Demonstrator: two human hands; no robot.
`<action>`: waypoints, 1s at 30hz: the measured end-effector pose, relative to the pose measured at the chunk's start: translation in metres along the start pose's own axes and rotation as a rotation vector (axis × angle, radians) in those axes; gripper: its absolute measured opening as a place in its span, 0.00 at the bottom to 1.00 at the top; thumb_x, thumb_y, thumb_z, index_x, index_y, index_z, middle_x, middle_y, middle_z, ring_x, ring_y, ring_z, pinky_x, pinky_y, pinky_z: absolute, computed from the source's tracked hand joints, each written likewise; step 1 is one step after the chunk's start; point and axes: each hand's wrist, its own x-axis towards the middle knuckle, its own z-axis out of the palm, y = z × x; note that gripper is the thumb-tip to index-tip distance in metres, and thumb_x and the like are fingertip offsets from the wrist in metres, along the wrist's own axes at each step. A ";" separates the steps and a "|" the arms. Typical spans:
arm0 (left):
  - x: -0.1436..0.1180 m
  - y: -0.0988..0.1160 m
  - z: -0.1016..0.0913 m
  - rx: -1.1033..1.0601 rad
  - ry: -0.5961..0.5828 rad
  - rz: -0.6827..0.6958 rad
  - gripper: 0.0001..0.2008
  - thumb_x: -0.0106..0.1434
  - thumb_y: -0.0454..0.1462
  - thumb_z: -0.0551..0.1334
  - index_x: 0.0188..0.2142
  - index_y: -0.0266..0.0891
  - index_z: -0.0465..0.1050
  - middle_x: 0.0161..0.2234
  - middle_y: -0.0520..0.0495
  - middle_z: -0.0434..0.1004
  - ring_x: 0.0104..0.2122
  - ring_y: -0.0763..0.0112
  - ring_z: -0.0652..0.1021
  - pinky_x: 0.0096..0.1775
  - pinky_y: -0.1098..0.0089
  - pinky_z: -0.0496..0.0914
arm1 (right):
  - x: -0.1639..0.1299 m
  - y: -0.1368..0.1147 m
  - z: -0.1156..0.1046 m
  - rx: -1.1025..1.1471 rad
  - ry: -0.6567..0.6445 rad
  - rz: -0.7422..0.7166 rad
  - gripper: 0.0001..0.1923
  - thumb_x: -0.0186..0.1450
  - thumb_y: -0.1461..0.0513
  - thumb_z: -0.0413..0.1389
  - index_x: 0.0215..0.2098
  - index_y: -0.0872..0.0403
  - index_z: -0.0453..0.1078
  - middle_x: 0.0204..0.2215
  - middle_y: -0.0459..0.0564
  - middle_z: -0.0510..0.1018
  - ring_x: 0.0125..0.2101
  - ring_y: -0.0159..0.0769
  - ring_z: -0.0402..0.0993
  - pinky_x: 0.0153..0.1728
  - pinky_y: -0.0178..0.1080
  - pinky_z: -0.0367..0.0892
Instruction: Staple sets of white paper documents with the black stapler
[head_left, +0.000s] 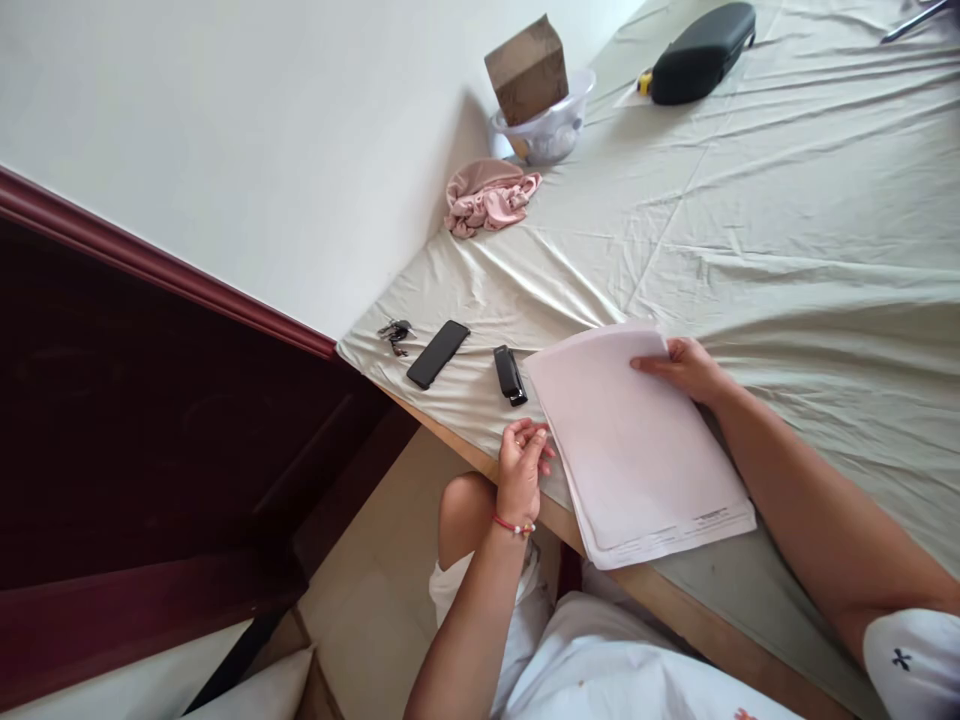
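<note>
A stack of white paper sheets (630,440) lies at a slant across the table's near edge, with small print along its lower end. My right hand (686,368) grips the stack at its upper right edge, thumb on top and fingers beneath. Beside the stack's left edge is my left hand (525,460), its fingers loosely curled in with the thumb against them and nothing visible in them. It wears a ring and a red beaded bracelet (514,525). Just beyond that hand, a black stapler (510,376) rests on the cloth.
Left of the stapler lie a black phone (439,354) and keys (396,334). Pink fabric (491,197) sits by the wall, near a plastic bowl (551,130) bearing a brown box (529,70). A black case (701,55) is farther back on the pale tablecloth (802,200).
</note>
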 end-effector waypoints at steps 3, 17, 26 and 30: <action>-0.002 0.004 -0.006 -0.066 -0.018 0.020 0.33 0.48 0.53 0.80 0.46 0.40 0.72 0.43 0.49 0.76 0.33 0.79 0.77 0.28 0.80 0.68 | -0.006 -0.003 -0.004 0.343 -0.076 0.107 0.22 0.46 0.50 0.76 0.30 0.55 0.80 0.29 0.51 0.85 0.26 0.41 0.80 0.28 0.41 0.77; -0.019 0.010 -0.027 -0.250 0.197 -0.260 0.24 0.53 0.33 0.80 0.49 0.38 0.80 0.41 0.45 0.88 0.36 0.67 0.85 0.37 0.71 0.81 | -0.046 -0.039 0.005 0.263 -0.300 0.040 0.26 0.64 0.42 0.65 0.50 0.51 0.83 0.37 0.49 0.86 0.32 0.36 0.81 0.30 0.34 0.74; -0.041 -0.008 -0.037 -0.384 0.332 -0.203 0.18 0.61 0.39 0.76 0.50 0.44 0.81 0.44 0.50 0.86 0.28 0.80 0.81 0.18 0.82 0.63 | -0.132 -0.007 0.030 0.642 -0.169 0.020 0.38 0.54 0.37 0.70 0.56 0.46 0.79 0.48 0.54 0.86 0.45 0.48 0.84 0.50 0.49 0.76; -0.043 -0.013 -0.042 -0.336 0.212 -0.083 0.23 0.55 0.39 0.79 0.50 0.47 0.81 0.51 0.49 0.85 0.48 0.69 0.83 0.43 0.75 0.79 | -0.150 -0.002 0.069 0.664 0.072 0.209 0.24 0.48 0.53 0.78 0.42 0.50 0.83 0.43 0.52 0.87 0.42 0.49 0.84 0.51 0.52 0.77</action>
